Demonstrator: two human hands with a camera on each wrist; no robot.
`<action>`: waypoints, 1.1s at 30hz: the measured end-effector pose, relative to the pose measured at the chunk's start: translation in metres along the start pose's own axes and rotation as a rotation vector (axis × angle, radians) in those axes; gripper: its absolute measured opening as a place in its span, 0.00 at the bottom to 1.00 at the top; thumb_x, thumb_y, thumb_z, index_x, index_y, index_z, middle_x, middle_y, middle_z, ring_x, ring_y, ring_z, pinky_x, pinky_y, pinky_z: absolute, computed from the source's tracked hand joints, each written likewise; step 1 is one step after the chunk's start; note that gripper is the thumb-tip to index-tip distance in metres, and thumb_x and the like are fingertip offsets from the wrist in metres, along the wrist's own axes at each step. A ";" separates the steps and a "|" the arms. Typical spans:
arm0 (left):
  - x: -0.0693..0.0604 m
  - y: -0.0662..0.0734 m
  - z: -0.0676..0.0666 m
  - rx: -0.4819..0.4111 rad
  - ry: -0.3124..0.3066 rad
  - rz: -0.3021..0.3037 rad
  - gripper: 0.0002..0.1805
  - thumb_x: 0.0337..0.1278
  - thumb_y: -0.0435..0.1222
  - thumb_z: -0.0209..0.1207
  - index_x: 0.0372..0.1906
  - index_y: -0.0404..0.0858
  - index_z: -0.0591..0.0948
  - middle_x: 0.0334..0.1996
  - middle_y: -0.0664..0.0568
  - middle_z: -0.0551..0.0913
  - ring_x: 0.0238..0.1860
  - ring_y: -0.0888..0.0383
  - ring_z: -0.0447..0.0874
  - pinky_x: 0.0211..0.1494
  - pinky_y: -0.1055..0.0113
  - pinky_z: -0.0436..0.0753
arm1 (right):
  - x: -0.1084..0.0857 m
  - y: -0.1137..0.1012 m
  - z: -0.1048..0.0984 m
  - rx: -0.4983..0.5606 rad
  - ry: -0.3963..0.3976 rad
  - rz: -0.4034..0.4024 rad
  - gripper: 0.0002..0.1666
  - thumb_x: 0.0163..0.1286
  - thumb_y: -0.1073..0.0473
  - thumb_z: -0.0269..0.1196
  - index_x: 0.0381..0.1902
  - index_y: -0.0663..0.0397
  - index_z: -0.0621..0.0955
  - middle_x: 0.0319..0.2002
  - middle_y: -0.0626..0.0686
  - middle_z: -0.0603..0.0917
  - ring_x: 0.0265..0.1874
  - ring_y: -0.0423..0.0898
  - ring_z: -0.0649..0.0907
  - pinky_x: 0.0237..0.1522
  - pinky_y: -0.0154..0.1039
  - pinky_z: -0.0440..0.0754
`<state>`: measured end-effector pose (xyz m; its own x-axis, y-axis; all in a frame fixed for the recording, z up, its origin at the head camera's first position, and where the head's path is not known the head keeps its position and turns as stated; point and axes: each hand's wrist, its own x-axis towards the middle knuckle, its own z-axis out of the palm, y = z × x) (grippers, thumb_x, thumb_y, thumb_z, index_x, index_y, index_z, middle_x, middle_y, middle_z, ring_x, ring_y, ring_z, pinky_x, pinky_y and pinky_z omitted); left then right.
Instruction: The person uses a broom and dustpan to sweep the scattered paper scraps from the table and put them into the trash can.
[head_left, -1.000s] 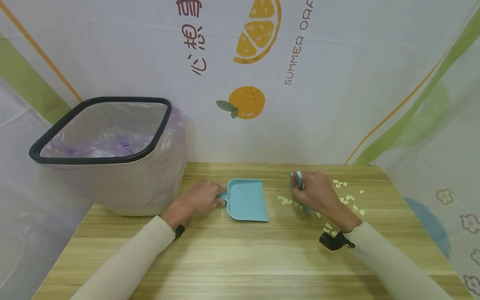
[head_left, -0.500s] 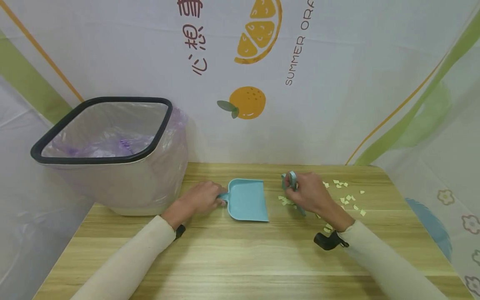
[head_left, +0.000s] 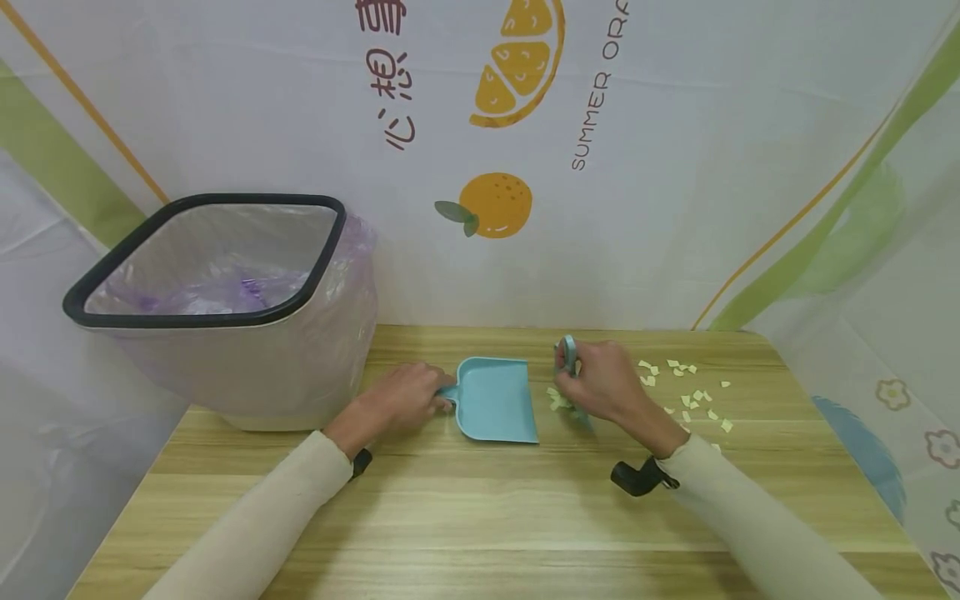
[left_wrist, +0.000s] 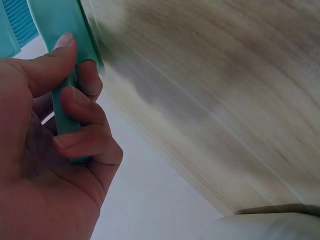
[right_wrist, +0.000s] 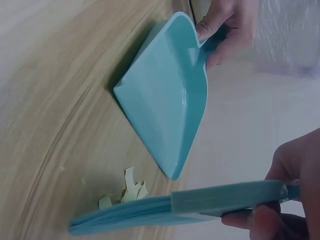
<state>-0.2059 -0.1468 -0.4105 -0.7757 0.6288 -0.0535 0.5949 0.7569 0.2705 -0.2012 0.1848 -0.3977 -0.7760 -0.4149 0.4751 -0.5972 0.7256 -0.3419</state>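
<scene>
While the left hand [head_left: 405,393] curls its fingers round the handle of the dustpan [head_left: 495,402], the right hand [head_left: 609,379] grips the brush [right_wrist: 225,197].
On the table [head_left: 450,517], the pan lies between the hands, its wide lip facing the brush; some pale scraps [head_left: 557,400] sit between lip and bristles, near the lip but apart from it. More scraps are scattered beyond the right wrist, and a bag-lined bin [head_left: 330,350] stands left of the pan.
</scene>
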 end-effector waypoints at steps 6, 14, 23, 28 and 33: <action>0.000 0.001 0.000 0.001 0.004 0.010 0.10 0.75 0.36 0.70 0.53 0.36 0.89 0.38 0.54 0.84 0.38 0.56 0.77 0.46 0.55 0.80 | 0.004 -0.007 0.004 0.028 -0.022 0.007 0.07 0.62 0.67 0.61 0.30 0.49 0.82 0.18 0.42 0.79 0.15 0.31 0.58 0.20 0.35 0.62; 0.000 0.000 -0.002 0.041 0.017 0.040 0.12 0.73 0.37 0.72 0.53 0.36 0.89 0.33 0.56 0.80 0.35 0.58 0.75 0.45 0.56 0.81 | 0.011 -0.015 0.010 0.039 0.004 -0.047 0.05 0.62 0.64 0.61 0.30 0.49 0.83 0.17 0.41 0.78 0.15 0.32 0.59 0.21 0.37 0.63; 0.001 0.000 -0.002 0.025 0.013 0.040 0.08 0.73 0.37 0.72 0.48 0.38 0.87 0.31 0.56 0.78 0.34 0.58 0.74 0.42 0.58 0.79 | 0.018 -0.026 0.015 0.082 -0.017 -0.069 0.06 0.62 0.64 0.61 0.32 0.50 0.85 0.17 0.40 0.78 0.15 0.31 0.60 0.21 0.37 0.64; 0.001 -0.001 -0.002 0.025 0.014 0.042 0.08 0.73 0.37 0.72 0.48 0.38 0.88 0.31 0.56 0.78 0.33 0.58 0.74 0.41 0.59 0.79 | 0.021 -0.031 0.016 0.123 -0.036 -0.084 0.06 0.62 0.64 0.62 0.33 0.51 0.85 0.18 0.41 0.80 0.15 0.31 0.64 0.21 0.36 0.67; 0.001 -0.001 -0.002 0.019 0.011 0.039 0.06 0.73 0.37 0.72 0.44 0.40 0.86 0.31 0.56 0.78 0.34 0.57 0.74 0.42 0.58 0.80 | 0.023 -0.030 0.013 0.155 -0.019 -0.099 0.04 0.62 0.64 0.63 0.34 0.52 0.84 0.16 0.39 0.76 0.14 0.31 0.63 0.18 0.35 0.64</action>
<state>-0.2078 -0.1474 -0.4092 -0.7538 0.6563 -0.0326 0.6289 0.7350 0.2535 -0.2040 0.1460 -0.3869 -0.7149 -0.4912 0.4975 -0.6936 0.5884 -0.4157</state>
